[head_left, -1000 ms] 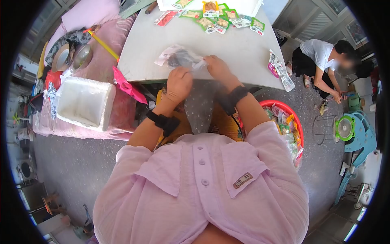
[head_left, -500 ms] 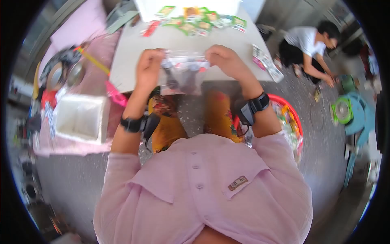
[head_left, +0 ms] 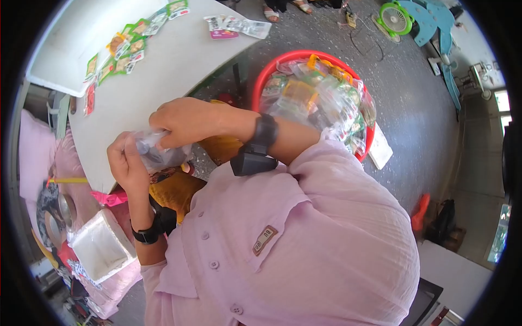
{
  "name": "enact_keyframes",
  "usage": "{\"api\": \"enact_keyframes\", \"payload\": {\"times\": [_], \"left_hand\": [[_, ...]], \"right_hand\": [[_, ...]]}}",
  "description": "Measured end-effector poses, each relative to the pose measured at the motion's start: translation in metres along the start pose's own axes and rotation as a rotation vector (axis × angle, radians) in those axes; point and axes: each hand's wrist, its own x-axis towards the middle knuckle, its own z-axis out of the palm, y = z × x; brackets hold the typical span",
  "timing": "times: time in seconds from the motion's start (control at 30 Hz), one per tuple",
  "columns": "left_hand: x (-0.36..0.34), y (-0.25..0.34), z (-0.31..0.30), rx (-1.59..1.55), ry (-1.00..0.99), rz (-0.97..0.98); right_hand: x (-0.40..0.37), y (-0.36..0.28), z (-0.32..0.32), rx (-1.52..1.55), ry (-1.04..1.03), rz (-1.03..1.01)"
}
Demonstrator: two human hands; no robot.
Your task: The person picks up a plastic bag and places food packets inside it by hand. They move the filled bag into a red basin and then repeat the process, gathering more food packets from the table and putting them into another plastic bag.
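Note:
A clear plastic bag (head_left: 166, 156) with dark contents hangs between my hands at the near edge of the table. My left hand (head_left: 128, 162) pinches its top at the left side. My right hand (head_left: 187, 122) lies across the top of the bag, fingers closed on the edge close to the left hand's fingertips. What is inside the bag is blurred and partly hidden by my hands.
Several green snack packets (head_left: 128, 49) lie on the white table (head_left: 168, 76) beside a white foam box (head_left: 60, 60). A red tub (head_left: 260, 81) full of packaged bags stands on the floor at the right. Another foam box (head_left: 103, 247) sits at the left.
My view has turned to the right. My hands, earlier spread apart holding the bag's top corners, are now close together on its top. The squatting person is mostly out of view.

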Motion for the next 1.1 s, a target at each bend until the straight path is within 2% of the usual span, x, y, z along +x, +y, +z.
{"api": "enact_keyframes", "payload": {"times": [0.1,0.2,0.23,0.27,0.3,0.33,0.37,0.4,0.43,0.47,0.53,0.63,0.7,0.73,0.83,0.9,0.93,1.0,1.03,1.1], "left_hand": [[-0.006,-0.005,0.017,-0.175,-0.052,-0.031],[-0.003,-0.007,0.033,-0.116,-0.114,-0.007],[0.0,-0.006,0.037,-0.198,-0.098,-0.081],[0.001,-0.008,0.038,-0.211,-0.083,-0.104],[0.003,-0.01,0.039,-0.225,-0.067,-0.125],[0.004,-0.014,0.04,-0.242,-0.049,-0.143],[0.002,-0.026,0.039,-0.223,-0.059,-0.168],[-0.002,-0.037,0.038,-0.16,-0.097,-0.193],[-0.006,-0.049,0.037,-0.097,-0.135,-0.216],[-0.011,-0.064,0.035,-0.036,-0.174,-0.239],[-0.024,-0.099,0.031,0.05,-0.215,-0.302],[-0.043,-0.133,0.026,0.246,-0.273,-0.343],[-0.055,-0.147,0.023,0.381,-0.286,-0.299],[-0.061,-0.16,0.02,0.357,-0.299,-0.336],[-0.072,-0.168,0.015,0.294,-0.341,-0.454],[-0.069,-0.135,0.021,0.259,-0.371,-0.539],[-0.072,-0.148,0.018,0.301,-0.392,-0.417],[-0.077,-0.176,0.013,0.376,-0.433,-0.167],[-0.08,-0.177,0.014,0.343,-0.436,-0.243],[-0.077,-0.157,0.018,0.276,-0.429,-0.393]], "right_hand": [[-0.018,0.016,0.012,0.086,0.063,-0.03],[-0.041,0.04,0.012,0.092,0.199,-0.09],[-0.053,0.051,0.003,0.112,0.243,-0.092],[-0.068,0.06,-0.01,0.054,0.298,-0.009],[-0.086,0.055,-0.027,0.197,0.37,0.206],[-0.106,0.077,-0.04,0.119,0.379,0.239],[-0.126,0.087,-0.053,0.162,0.527,0.231],[-0.149,0.095,-0.068,0.182,0.61,0.418],[-0.171,0.101,-0.084,-0.002,0.649,0.525],[-0.198,0.114,-0.098,-0.059,0.677,0.611],[-0.242,0.119,-0.112,0.085,0.864,0.748],[-0.316,0.153,-0.11,0.264,1.036,0.797],[-0.358,0.17,-0.094,0.499,1.119,0.829],[-0.374,0.176,-0.087,0.619,1.157,0.841],[-0.409,0.176,-0.063,0.739,1.132,0.962],[-0.432,0.18,-0.049,0.586,0.944,1.163],[-0.441,0.184,-0.046,0.504,0.844,1.252],[-0.447,0.18,-0.03,0.282,0.755,1.201],[-0.466,0.192,-0.014,0.174,0.675,1.153],[-0.491,0.212,0.014,0.002,0.533,1.251]]}}
